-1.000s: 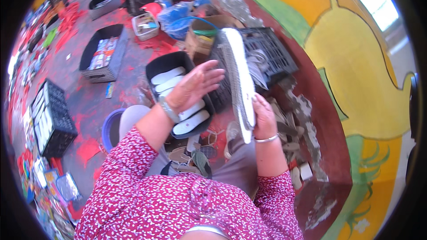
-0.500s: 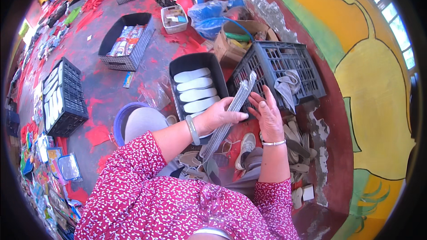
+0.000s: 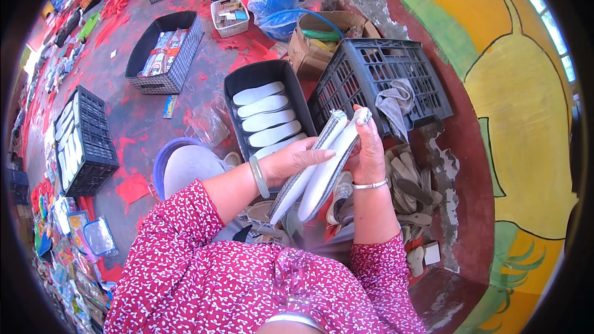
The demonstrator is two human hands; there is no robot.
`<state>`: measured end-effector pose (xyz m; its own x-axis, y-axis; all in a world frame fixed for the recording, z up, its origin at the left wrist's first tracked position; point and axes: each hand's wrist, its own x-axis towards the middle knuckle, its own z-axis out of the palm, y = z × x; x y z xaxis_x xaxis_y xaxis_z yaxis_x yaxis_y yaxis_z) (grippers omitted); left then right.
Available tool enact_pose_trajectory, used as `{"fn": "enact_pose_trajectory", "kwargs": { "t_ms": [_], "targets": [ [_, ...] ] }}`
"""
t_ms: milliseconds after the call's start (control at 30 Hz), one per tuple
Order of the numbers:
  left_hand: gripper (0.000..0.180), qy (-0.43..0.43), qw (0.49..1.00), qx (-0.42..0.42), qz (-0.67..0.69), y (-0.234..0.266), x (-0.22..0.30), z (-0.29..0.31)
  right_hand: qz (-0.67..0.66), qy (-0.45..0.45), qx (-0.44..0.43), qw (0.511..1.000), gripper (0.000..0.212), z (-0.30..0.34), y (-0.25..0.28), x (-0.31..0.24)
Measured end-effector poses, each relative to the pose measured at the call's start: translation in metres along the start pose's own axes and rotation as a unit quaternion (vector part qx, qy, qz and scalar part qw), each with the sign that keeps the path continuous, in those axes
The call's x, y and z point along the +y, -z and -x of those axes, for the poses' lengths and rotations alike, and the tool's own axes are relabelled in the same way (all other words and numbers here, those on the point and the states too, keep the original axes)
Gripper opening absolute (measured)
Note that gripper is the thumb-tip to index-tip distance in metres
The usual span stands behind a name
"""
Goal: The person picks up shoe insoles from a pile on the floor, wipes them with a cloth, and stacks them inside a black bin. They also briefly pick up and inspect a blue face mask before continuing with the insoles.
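Two long white shoe soles (image 3: 331, 173) with grey layered edges are held up in front of me, fanned slightly apart and tilted; each may be more than one layer. My left hand (image 3: 291, 161), a pale bangle on its wrist, grips the left one with the thumb across its white face. My right hand (image 3: 370, 151), wearing a silver bracelet, is closed around the upper end of the right one. Its lower fingers are hidden behind. Just beyond my left hand stands a black fabric bin (image 3: 231, 120) with a row of white soles (image 3: 267, 108) inside.
A grey plastic crate (image 3: 349, 77) with a grey cloth (image 3: 396, 104) over its side stands ahead right, beside a cardboard box (image 3: 302, 57). More soles (image 3: 408, 182) lie by the wall. Leftward are a purple-blue tub (image 3: 158, 170), a checked bin (image 3: 162, 85) and a black crate (image 3: 99, 158) holding soles.
The bundle, seen edge-on before, has turned and parted so that white faces show. My right hand, earlier spread beside it, has closed on its upper end.
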<state>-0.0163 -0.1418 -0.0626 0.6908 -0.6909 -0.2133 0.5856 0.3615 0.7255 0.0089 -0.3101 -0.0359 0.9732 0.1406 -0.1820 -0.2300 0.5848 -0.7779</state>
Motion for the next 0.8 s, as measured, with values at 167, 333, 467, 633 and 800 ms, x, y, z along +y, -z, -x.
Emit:
{"fn": "enact_pose_trajectory", "kwargs": {
  "t_ms": [167,333,467,633,800],
  "targets": [
    [0.057,0.028,0.999,0.014,0.034,0.005,0.001,0.003,0.097,-0.032,0.055,0.993,0.040,-0.009,0.007,0.004],
    [0.051,0.025,0.998,0.053,-0.009,0.003,0.000,0.002,0.194,-0.004,0.103,0.976,0.039,-0.007,-0.004,0.011],
    [0.053,0.038,0.998,0.048,0.004,0.002,0.001,0.004,0.240,-0.020,0.107,0.965,0.040,-0.007,-0.007,0.010],
    [0.059,0.004,0.994,0.105,0.010,0.022,-0.014,-0.009,0.301,-0.015,0.119,0.946,0.043,-0.006,-0.011,0.005],
    [0.064,0.014,0.998,0.064,0.013,0.015,-0.008,-0.007,0.319,0.001,0.088,0.944,0.048,-0.010,-0.005,0.027]
  ]
}}
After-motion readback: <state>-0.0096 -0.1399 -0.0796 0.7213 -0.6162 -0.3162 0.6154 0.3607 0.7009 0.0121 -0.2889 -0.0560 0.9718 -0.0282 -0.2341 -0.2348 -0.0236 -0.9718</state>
